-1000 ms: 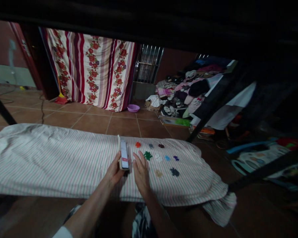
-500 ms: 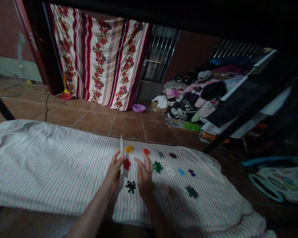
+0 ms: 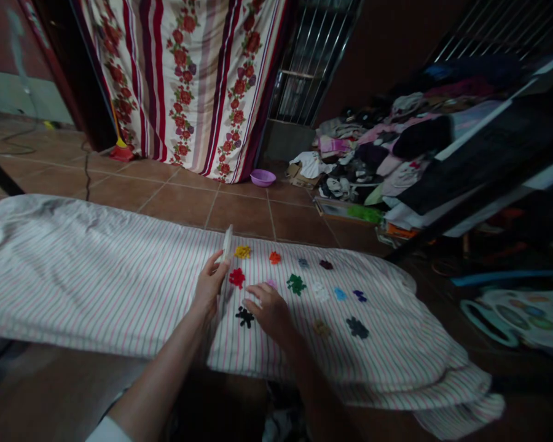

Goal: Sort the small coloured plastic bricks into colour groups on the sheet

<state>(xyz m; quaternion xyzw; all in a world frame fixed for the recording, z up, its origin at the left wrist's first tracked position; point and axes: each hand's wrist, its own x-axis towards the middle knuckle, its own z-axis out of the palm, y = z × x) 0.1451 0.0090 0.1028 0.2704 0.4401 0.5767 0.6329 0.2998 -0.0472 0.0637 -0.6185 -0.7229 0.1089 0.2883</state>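
My left hand grips a thin white flat piece, tilted up nearly edge-on to me, so its face is hidden. My right hand hovers over the cloth with thumb and fingers apart, and nothing shows between them. Just left of its fingertips lies a red pile of small pieces. A black pile is below its thumb. Behind the fingers a pink pile is partly covered. A yellow pile sits beside the white piece, and a green pile is to the right.
More small piles, orange, white, light blue and dark grey among them, lie on the striped cloth. Beyond are a purple basin, a floral curtain and heaped clothes.
The view has tipped downward. My right hand has turned and moved left, its raised fingers now lowered toward the black and red piles. My left hand still holds the white piece.
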